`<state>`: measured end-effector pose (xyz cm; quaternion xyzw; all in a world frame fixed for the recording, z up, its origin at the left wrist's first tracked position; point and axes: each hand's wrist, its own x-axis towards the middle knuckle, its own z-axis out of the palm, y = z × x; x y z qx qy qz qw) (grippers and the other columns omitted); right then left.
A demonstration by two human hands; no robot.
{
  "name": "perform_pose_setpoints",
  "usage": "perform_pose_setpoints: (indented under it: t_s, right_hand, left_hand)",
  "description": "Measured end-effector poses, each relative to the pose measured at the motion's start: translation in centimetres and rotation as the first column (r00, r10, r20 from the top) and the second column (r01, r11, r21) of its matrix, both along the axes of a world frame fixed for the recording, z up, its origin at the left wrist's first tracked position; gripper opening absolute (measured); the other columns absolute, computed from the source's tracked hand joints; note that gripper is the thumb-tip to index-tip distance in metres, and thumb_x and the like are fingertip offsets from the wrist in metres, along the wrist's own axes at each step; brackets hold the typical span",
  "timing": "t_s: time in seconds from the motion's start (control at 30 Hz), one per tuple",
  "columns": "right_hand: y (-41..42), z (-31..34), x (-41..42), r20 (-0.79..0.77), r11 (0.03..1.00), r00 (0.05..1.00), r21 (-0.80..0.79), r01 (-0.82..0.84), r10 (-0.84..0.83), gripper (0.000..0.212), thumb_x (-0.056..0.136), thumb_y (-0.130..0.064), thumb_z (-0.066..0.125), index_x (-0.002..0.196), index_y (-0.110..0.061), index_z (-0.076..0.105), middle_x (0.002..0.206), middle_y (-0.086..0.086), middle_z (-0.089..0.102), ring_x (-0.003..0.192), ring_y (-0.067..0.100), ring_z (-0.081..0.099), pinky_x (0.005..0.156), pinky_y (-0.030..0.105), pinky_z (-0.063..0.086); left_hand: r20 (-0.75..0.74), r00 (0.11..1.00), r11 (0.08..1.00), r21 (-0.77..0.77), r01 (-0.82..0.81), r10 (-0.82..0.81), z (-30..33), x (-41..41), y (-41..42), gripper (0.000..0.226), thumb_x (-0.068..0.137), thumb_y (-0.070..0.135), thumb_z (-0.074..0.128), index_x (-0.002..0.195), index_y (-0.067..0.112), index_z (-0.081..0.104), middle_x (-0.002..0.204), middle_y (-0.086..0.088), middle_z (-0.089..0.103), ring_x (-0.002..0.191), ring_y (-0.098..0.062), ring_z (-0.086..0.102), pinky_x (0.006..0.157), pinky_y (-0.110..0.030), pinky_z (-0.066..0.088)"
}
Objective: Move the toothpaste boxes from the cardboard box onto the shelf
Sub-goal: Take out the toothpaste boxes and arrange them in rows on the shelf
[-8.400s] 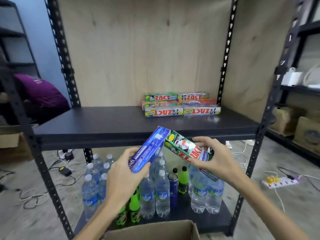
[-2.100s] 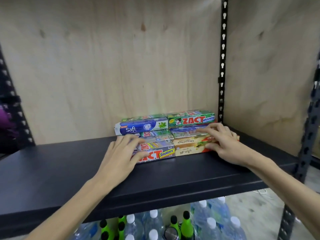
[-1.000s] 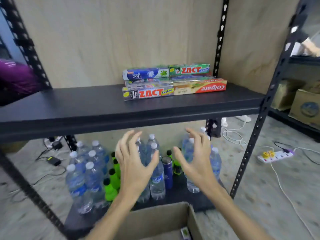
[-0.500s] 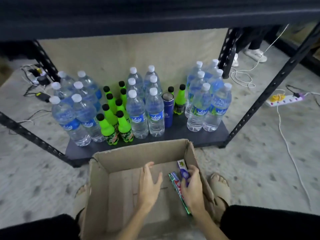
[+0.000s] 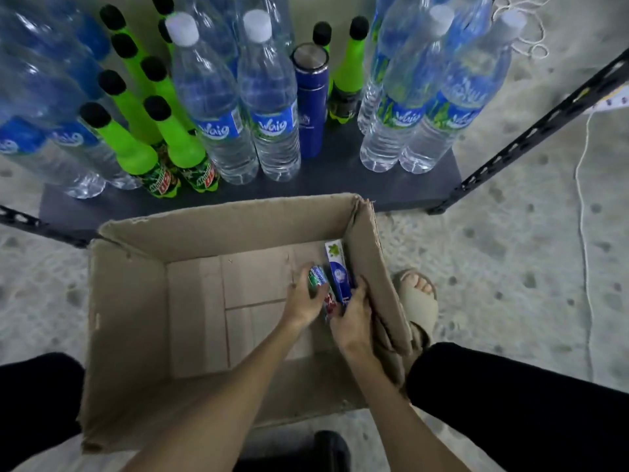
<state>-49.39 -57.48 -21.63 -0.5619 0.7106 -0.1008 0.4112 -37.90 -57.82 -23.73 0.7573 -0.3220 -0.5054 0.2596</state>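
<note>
Cardboard box (image 5: pixel 129 301) sits open on the concrete floor (image 5: pixel 510 267) at six o'clock, between the person's dark-clad knees, its far wall just short of the rack's lowest shelf (image 5: pixel 340 172). Two toothpaste boxes lie inside it against the right wall, toward three o'clock of the box floor. The green toothpaste box (image 5: pixel 316 279) lies on the left of the pair, and the left hand (image 5: pixel 303 301) has its fingers curled round it from the nine o'clock side, thumb and fingers wrapping its near half. The blue-and-white toothpaste box (image 5: pixel 335 267) lies just beside it on the right, its far end pointing to twelve o'clock and touching or nearly touching the cardboard wall. The right hand (image 5: pixel 354 315) closes on the near end of this blue box, fingers curled along its right edge and pressed between box and wall; how firm the hold is cannot be told. Both forearms reach in from six o'clock.

At twelve o'clock the lowest shelf carries clear water bottles (image 5: pixel 265 107) with blue labels, green soda bottles (image 5: pixel 129 141) with black caps at ten o'clock, and one dark blue flask (image 5: pixel 311 103) standing upright among them. A sandalled foot (image 5: pixel 417 294) rests on the floor just beside the box's right wall, and a white cable (image 5: pixel 583 233) runs along the floor at three o'clock.
</note>
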Motion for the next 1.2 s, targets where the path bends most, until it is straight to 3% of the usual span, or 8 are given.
perform_pose_setpoints:
  t_s: [0.2,0.4,0.53,0.7,0.8,0.87,1.03,1.2]
  right_hand:
    - [-0.5,-0.9,0.2,-0.018,0.993,0.999,-0.114,-0.028,0.026,0.059,0.094,-0.009,0.060,0.148,-0.013,0.037,0.139,0.012,0.057,0.122,0.028,0.060,0.105,0.041,0.048]
    - [-0.8,-1.3,0.4,-0.059,0.984,0.996,-0.162,-0.076,0.067,0.062,0.092,-0.013,0.066,0.148,-0.017,0.039,0.142,0.010,0.057,0.125,0.027,0.058,0.108,0.044,0.047]
    - [-1.1,-1.6,0.5,-0.050,0.982,0.994,-0.161,-0.101,0.094,0.067,0.086,-0.005,0.071,0.145,-0.017,0.043,0.136,0.011,0.059,0.117,0.030,0.062,0.100,0.045,0.052]
    - [-1.2,-1.7,0.8,0.012,0.987,0.999,-0.152,-0.045,0.048,0.062,0.084,-0.003,0.073,0.139,-0.019,0.049,0.125,0.008,0.068,0.103,0.025,0.069,0.090,0.043,0.058]
    - [-1.2,-1.3,0.9,0.080,0.993,0.995,-0.112,-0.045,0.054,0.056,0.085,-0.003,0.074,0.135,-0.015,0.054,0.113,0.006,0.073,0.086,0.016,0.070,0.080,0.025,0.058]
    - [-1.4,-1.1,1.0,0.096,0.992,0.991,-0.089,-0.089,0.098,0.057,0.085,-0.003,0.075,0.137,-0.012,0.054,0.105,0.004,0.074,0.072,0.004,0.065,0.066,0.006,0.048]
    - [-1.1,-1.4,1.5,0.173,0.983,0.968,-0.014,-0.184,0.184,0.063,0.088,-0.008,0.074,0.145,-0.012,0.048,0.097,-0.007,0.070,0.074,0.003,0.065,0.077,0.028,0.059]
    - [-1.3,-1.3,2.6,0.206,0.962,0.944,0.041,-0.270,0.257,0.056,0.093,-0.014,0.070,0.145,-0.014,0.049,0.087,-0.018,0.064,0.076,-0.012,0.061,0.066,0.005,0.049]
  left_hand:
    - [0.075,0.996,0.999,-0.023,-0.041,0.042,-0.7,-0.4,-0.5,0.040,0.094,0.015,0.068,0.126,0.025,0.045,0.100,0.004,0.068,0.081,-0.004,0.065,0.062,-0.013,0.048]
    - [0.128,0.977,0.983,0.052,-0.175,0.168,-0.2,-0.5,-0.6,0.033,0.094,0.006,0.064,0.113,0.022,0.042,0.097,-0.004,0.064,0.086,-0.022,0.065,0.067,-0.032,0.052]
    - [0.205,0.952,0.969,0.041,-0.242,0.229,-0.8,2.6,1.1,0.028,0.092,0.004,0.066,0.108,0.018,0.048,0.092,-0.005,0.065,0.081,-0.021,0.067,0.059,-0.026,0.051]
    - [0.235,0.933,0.955,0.052,-0.293,0.273,-2.9,7.6,3.9,0.044,0.071,-0.007,0.059,0.099,0.028,0.058,0.075,-0.005,0.060,0.083,-0.042,0.068,0.067,-0.052,0.062]
    - [0.231,0.944,0.970,0.007,-0.242,0.234,-1.4,6.5,3.5,0.024,0.091,0.013,0.064,0.114,0.016,0.057,0.087,-0.008,0.068,0.081,-0.034,0.070,0.069,-0.047,0.062]
    - [0.129,0.962,0.969,0.026,-0.245,0.239,-0.5,4.7,2.8,0.034,0.094,0.028,0.070,0.117,0.016,0.049,0.097,-0.006,0.070,0.083,-0.023,0.070,0.070,-0.042,0.062]
    - [0.074,0.931,0.934,-0.033,-0.356,0.357,-1.2,1.9,3.5,0.039,0.094,0.023,0.068,0.125,0.025,0.045,0.108,0.000,0.071,0.090,-0.020,0.070,0.070,-0.030,0.054]
    - [0.018,0.916,0.914,-0.086,-0.397,0.400,-1.9,4.2,5.3,0.037,0.094,0.021,0.069,0.124,0.027,0.048,0.109,0.002,0.070,0.091,-0.011,0.070,0.065,-0.018,0.053]
